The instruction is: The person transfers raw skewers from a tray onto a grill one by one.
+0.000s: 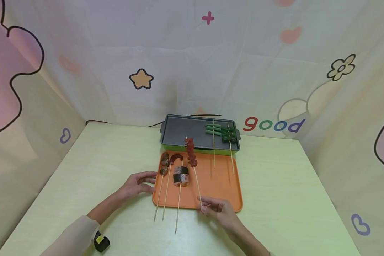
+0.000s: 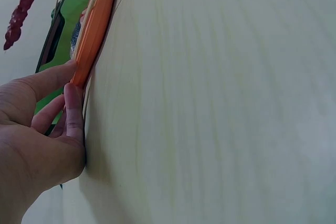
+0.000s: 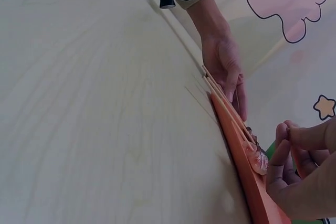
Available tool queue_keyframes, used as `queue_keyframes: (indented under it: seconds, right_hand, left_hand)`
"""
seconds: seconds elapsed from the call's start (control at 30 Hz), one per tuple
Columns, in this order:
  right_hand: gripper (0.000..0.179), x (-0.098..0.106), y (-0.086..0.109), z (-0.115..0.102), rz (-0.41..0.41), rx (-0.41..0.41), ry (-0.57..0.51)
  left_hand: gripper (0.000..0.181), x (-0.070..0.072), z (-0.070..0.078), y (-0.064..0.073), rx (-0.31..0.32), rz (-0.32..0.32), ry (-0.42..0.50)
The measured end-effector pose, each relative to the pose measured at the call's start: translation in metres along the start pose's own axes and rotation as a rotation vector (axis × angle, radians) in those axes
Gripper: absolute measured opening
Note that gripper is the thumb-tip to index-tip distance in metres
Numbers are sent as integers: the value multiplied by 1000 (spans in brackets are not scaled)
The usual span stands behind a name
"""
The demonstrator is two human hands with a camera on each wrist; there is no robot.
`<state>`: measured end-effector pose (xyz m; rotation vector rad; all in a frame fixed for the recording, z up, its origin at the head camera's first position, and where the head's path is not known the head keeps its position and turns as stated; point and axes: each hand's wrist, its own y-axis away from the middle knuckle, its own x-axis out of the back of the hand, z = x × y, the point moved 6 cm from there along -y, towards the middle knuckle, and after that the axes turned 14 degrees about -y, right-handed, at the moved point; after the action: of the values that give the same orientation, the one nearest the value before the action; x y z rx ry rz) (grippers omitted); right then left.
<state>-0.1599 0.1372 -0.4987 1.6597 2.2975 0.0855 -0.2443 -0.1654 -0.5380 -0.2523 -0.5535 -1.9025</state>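
My right hand [image 1: 220,213] pinches the lower stick of a skewer of red, lumpy pieces [image 1: 190,153], which is raised over the orange tray [image 1: 217,192] with its tip toward the griddle. My left hand [image 1: 137,185] rests on the table at the tray's left edge, its fingers extended; in the left wrist view its fingertips touch the tray rim [image 2: 97,35]. On the tray's left half lie a skewer of brown mushroom-like pieces [image 1: 164,163], one with a curved dark red piece [image 1: 176,157], and one with dark-banded rolls [image 1: 181,176]. Their sticks reach past the front rim.
Behind the tray stands a dark griddle [image 1: 185,131] with a green base. On its right side lie a skewer of green bean-like stalks [image 1: 213,129] and one of dark green pieces [image 1: 228,136], sticks jutting over the tray. A printed curtain [image 1: 192,71] encloses the table.
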Motion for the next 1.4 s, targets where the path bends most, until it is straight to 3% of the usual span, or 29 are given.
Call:
queue_keyframes:
  seconds: [0.23, 0.43, 0.73, 0.97, 1.4]
  right_hand:
    - [41, -7, -21, -13, 53, 39, 5]
    - [38, -8, -46, -24, 157, 86, 0]
    - [39, -10, -80, -28, 244, 119, -93]
    - [38, -7, -91, -25, 283, 98, -154]
    - [41, 1, -93, -20, 264, 71, -181]
  left_hand:
    - [60, 2, -1, 0, -5, -5, 6]
    - [59, 3, -1, -2, -11, 3, 2]
    - [58, 1, -3, -2, -20, 5, 2]
    - [59, -1, -2, -2, -20, 2, -1]
    - [58, 2, -2, -1, -26, -3, 9]
